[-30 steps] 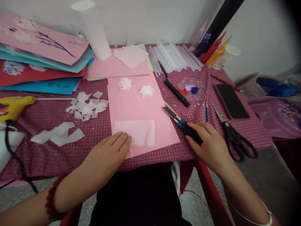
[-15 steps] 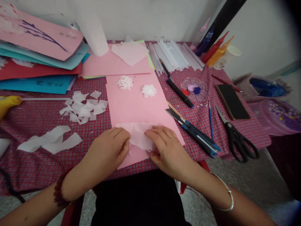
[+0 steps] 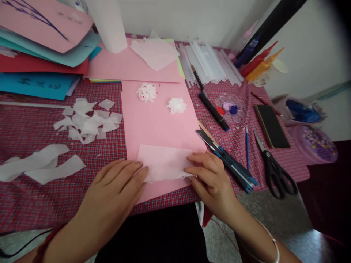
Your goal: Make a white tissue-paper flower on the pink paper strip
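Note:
A folded piece of white tissue paper [image 3: 164, 162] lies across the lower part of a pink sheet [image 3: 159, 128]. My left hand [image 3: 117, 190] rests with its fingers stretched flat, fingertips touching the paper's left edge. At the right edge, my right hand [image 3: 211, 179] has its fingers bent over the paper, with the thumb by the lower corner. Two crumpled white paper blossoms, one flecked with red [image 3: 147, 92] and one plain [image 3: 176, 105], sit higher up on the pink sheet.
Cut tissue squares [image 3: 90, 118] and tissue strips [image 3: 41, 160] lie left. On the right are a utility knife [image 3: 230, 162], scissors [image 3: 274, 171], a blue brush [image 3: 247, 146], a phone [image 3: 272, 126] and a paint palette [image 3: 237, 115]. A white roll [image 3: 108, 25] and glue sticks [image 3: 205, 60] stand behind.
My hands have moved apart to the two ends of the tissue paper, which now lies flatter and wider. My left hand's fingers have straightened. The view has shifted slightly.

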The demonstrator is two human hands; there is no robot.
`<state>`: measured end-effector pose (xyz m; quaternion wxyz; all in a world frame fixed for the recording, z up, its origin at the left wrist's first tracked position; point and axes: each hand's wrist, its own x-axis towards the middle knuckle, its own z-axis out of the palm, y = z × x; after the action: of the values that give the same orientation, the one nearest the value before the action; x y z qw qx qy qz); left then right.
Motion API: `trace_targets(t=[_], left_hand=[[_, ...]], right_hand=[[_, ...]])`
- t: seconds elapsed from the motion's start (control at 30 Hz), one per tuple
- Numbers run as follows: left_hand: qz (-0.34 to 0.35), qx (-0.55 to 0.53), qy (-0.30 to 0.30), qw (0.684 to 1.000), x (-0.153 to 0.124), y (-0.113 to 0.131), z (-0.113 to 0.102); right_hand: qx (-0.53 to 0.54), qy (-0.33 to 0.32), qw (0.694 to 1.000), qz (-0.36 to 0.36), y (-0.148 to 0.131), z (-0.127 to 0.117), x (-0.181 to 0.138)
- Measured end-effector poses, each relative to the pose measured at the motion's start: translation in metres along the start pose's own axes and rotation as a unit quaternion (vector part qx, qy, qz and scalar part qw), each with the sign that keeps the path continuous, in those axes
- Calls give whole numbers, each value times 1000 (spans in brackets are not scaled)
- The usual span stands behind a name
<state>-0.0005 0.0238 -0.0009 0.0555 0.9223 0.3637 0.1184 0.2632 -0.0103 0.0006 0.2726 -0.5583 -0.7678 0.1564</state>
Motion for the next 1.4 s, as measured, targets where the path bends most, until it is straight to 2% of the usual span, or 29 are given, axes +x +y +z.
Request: trace_targets(t=[0.2,0.43,0.57,0.8,1.07,1.4], left_hand=[[-50,-89,15,995,3,-15,3],[-93,-219,-50,970,19,-19,-3],[-114,-204,-69,970,24,-19,-4],[-133,-157,-59,977,25,-18,4],[-146,-149,-35,977,26,-15,8],[-150,-156,-46,975,28,-14,6]], right_hand=[[25,-17,998,55,2,-2,1],[-15,-29,993,111,1,-1,6],[-50,-37,991,119,-1,0,10],[-77,-27,990,115,-1,3,11],[-74,-19,990,117,0,5,12],[-70,-20,992,105,3,3,9]])
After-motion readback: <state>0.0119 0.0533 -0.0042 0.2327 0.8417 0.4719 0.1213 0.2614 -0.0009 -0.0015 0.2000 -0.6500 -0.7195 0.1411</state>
